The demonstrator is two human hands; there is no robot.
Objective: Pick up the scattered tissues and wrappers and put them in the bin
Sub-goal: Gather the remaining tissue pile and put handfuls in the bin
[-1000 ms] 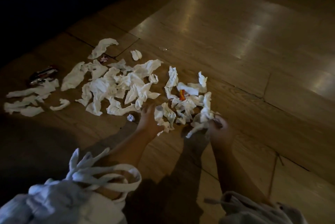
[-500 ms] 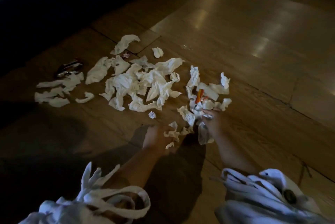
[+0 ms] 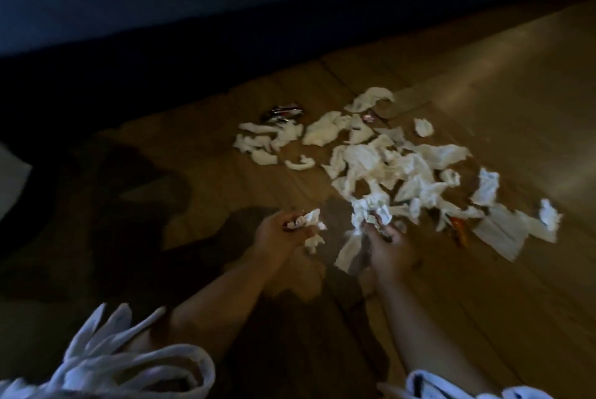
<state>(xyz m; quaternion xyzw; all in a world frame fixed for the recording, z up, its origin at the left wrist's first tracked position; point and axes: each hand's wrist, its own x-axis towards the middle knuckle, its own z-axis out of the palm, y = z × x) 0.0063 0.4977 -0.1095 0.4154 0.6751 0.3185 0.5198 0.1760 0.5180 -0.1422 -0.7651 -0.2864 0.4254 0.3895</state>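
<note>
Two hands work above a wooden floor: the left hand grips a small tissue wad, the right hand clutches crumpled tissues. Scattered tissues and wrappers lie just beyond.

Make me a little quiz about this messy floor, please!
1. True or false: the left hand and the right hand each grip crumpled tissue.
2. Where is the orange wrapper? A) on the floor, right of the right hand. B) in the left hand. C) on a sleeve.
3. Fill in: the loose tissues lie on a ___ floor.

Key: 1 true; 2 A; 3 wooden.
</note>
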